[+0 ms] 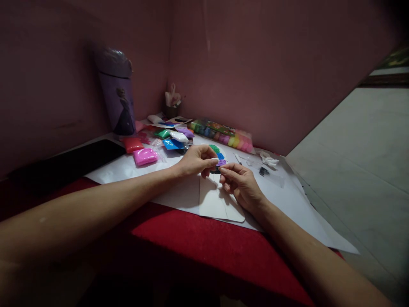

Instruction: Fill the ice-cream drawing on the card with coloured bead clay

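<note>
Both hands meet over a white card point(213, 200) lying on white paper. The card's upper part carries coloured patches of modelling clay: green point(214, 149), blue point(220, 156) and purple point(221, 163). My left hand point(198, 160) is closed in a pinch at the left of the patches, with something small and white at its thumb tip; whether that is clay or a nail I cannot tell. From the right, my right hand point(239, 181) pinches thumb against forefinger just below the purple patch. What its fingertips hold is too small to make out.
Bright clay packets, among them pink point(145, 157), red point(133, 145) and blue point(174, 144), lie left of the hands. Behind is a long pack of coloured clay point(222, 134). Black bits point(263, 171) and a white lump point(269, 160) lie right. A purple bin point(119, 100) stands back left.
</note>
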Demonstrator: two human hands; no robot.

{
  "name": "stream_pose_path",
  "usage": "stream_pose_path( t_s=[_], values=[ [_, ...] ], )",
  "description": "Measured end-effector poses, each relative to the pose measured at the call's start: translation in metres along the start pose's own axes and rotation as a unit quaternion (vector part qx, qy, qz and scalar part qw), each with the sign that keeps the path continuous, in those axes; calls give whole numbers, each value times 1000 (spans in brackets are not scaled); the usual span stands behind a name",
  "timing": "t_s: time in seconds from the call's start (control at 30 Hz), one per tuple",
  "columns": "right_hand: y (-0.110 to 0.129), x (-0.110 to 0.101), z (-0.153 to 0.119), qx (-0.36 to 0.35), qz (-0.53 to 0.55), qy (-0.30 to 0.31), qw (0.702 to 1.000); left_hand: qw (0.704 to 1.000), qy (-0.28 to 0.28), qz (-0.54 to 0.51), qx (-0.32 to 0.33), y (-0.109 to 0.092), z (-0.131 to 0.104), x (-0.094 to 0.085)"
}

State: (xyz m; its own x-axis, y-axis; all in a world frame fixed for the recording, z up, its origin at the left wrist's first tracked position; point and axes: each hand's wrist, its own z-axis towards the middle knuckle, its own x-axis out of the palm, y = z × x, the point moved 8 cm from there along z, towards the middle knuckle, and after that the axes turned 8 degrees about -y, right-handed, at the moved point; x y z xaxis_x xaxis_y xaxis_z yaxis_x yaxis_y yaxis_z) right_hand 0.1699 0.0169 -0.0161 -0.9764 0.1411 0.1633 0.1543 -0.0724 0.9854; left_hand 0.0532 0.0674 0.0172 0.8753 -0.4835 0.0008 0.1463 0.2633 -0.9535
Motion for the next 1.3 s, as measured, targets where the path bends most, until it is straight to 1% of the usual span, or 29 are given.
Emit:
stream_pose_path(
  t_s=[0.1,0.3,0.5,0.87,1.1,1.3],
  values=[
    [0,1,-1,0,0,4,1000,1000,3,2,-1,0,0,1],
    [0,1,-1,3,-6,6,1000,999,47,22,-8,3,-4,10],
    [0,2,-1,3,-3,14,1000,999,39,24,-8,1,-3,8],
    [-2,3,0,0,-6,24,1000,999,3,36,-23,-2,-3,5],
    [-1,7,-3,-8,-35,34,999,999,1,39,-7,-2,-3,4],
    [-2,7,-3,-15,-40,39,998,999,-5,49,-14,-4,-4,4]
  ],
)
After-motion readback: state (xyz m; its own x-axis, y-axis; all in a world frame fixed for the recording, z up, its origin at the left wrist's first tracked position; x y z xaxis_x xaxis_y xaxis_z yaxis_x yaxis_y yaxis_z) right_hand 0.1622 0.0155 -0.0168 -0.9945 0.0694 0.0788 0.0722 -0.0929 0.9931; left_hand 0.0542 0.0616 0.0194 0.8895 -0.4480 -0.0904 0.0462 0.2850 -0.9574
